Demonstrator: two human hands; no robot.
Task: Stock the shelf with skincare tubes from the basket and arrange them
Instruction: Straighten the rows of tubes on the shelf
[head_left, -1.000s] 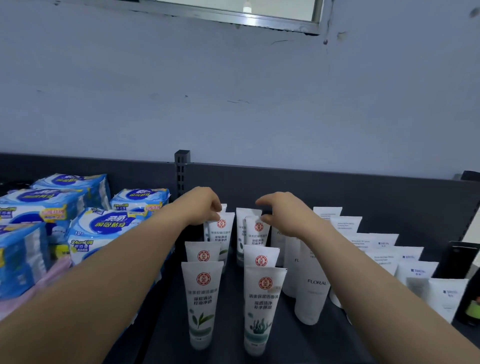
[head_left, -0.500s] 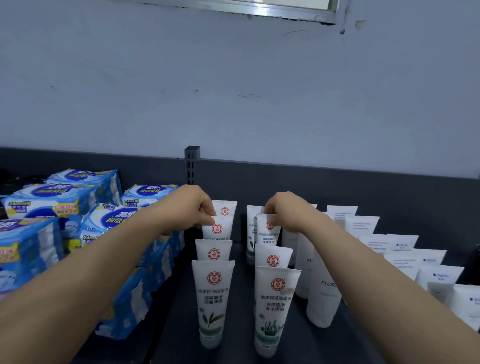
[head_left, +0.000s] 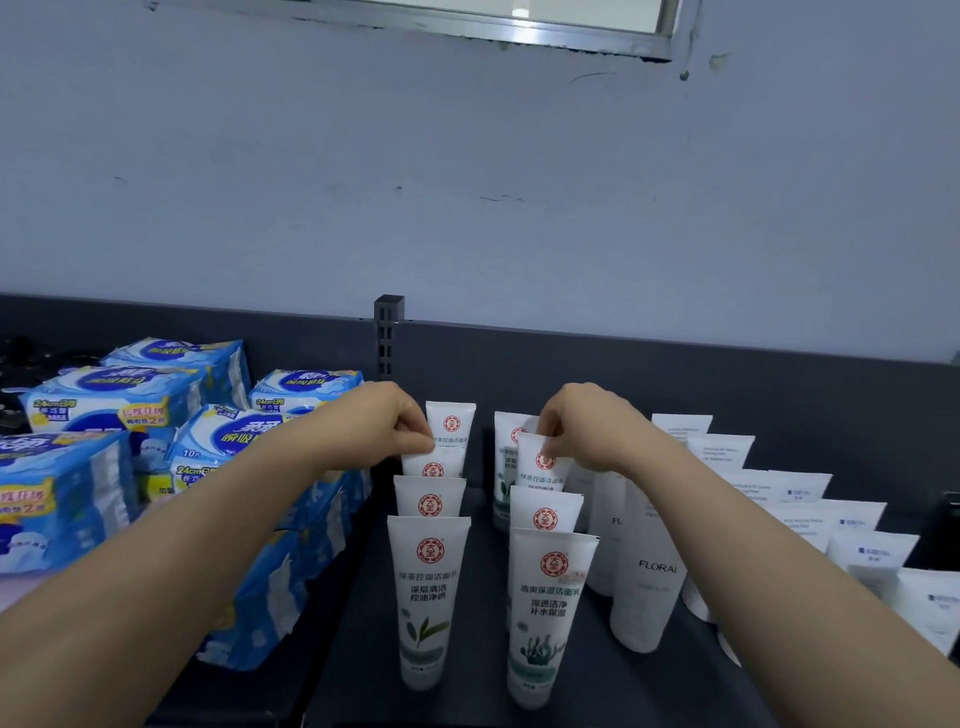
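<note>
Pinching crimped top of left-row tube (head_left: 434, 462), 3rd from front, with left hand (head_left: 384, 421); same grip on right-row tube (head_left: 543, 462) with right hand (head_left: 587, 426).

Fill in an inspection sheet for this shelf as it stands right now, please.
Surface: dark shelf, with a bare strip between the two rows.
Job's things: red-emblem tubes stand upright in two rows; basket not in view.
Clutter: blue packs stacked at left; white FLORAL tubes and other white tubes at right.
Grippers: left hand pinches the top of the left row's third tube; right hand pinches the top of the right row's third tube.
Cables: nothing seen.
Surroundings: pale wall, window frame above, slotted post behind.
</note>
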